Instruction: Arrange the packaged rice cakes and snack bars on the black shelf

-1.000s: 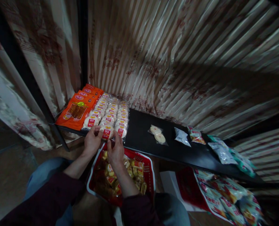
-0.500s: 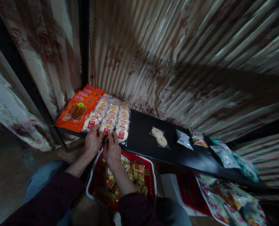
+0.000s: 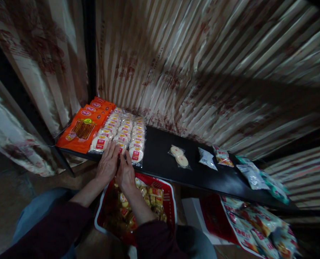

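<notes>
Clear packets of round white rice crackers [image 3: 136, 154] with red labels lie in three overlapping rows on a black shelf [image 3: 156, 158]. My left hand [image 3: 107, 165] lies with its fingers stretched out against the front ends of the left and middle rows. Close beside it, my right hand [image 3: 125, 175] has its fingers extended to the front of the middle row, at the shelf's front edge. Neither hand grips a packet. My fingers partly cover the front middle packet. Orange snack bags [image 3: 81, 130] overlap one another to the left of the crackers.
A red basket [image 3: 170, 189] with small yellow packets sits below my right forearm. Further right on the shelf lie a loose cracker packet [image 3: 179, 157], a white packet [image 3: 207, 158] and several other bags. Larger snack bags [image 3: 262, 223] fill a container below. A pleated curtain [image 3: 176, 64] hangs behind.
My left hand has flattened, its bent fingers now straightened along the front of the packets. The right hand stays at the middle row. The view has shifted slightly.
</notes>
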Motion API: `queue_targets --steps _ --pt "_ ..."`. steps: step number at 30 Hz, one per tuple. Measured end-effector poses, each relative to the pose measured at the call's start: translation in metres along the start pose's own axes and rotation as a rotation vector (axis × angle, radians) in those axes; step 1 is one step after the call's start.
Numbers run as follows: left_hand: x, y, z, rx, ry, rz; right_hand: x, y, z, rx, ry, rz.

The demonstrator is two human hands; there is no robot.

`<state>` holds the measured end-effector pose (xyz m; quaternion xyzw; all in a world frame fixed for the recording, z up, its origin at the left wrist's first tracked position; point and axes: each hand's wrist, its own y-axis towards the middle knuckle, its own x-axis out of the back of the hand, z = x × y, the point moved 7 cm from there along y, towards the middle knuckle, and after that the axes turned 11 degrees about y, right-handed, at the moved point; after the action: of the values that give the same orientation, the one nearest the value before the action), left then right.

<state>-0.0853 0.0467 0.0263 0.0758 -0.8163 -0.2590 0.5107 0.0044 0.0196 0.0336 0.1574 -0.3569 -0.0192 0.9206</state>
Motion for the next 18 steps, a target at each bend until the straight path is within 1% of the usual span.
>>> queue_targets --steps 2,4,6,8,10,12,15,18 --pt "-0.007 -0.002 0.001 -0.017 0.006 -0.005 0.011 -0.001 0.003 0.050 -0.030 -0.040" --pt "-0.010 -0.002 -0.001 -0.029 0.032 -0.029 0.026 0.000 0.003 0.077 -0.106 -0.104" --pt "-0.011 -0.002 -0.005 -0.036 0.058 -0.056 0.040 0.004 -0.002 0.076 -0.185 -0.178" --pt "-0.011 -0.002 -0.010 -0.047 0.073 -0.080 0.050 0.010 -0.010 0.065 -0.244 -0.224" --pt "-0.010 -0.002 -0.014 -0.055 0.076 -0.107 0.053 0.019 -0.020 0.054 -0.294 -0.229" --pt "-0.009 -0.001 -0.016 -0.064 0.073 -0.134 0.051 0.026 -0.027 0.043 -0.339 -0.207" --pt "-0.009 -0.001 -0.018 -0.082 0.079 -0.166 0.044 0.035 -0.033 0.040 -0.391 -0.155" --pt "-0.009 0.000 -0.019 -0.079 0.110 -0.168 0.039 0.039 -0.036 0.027 -0.424 -0.115"
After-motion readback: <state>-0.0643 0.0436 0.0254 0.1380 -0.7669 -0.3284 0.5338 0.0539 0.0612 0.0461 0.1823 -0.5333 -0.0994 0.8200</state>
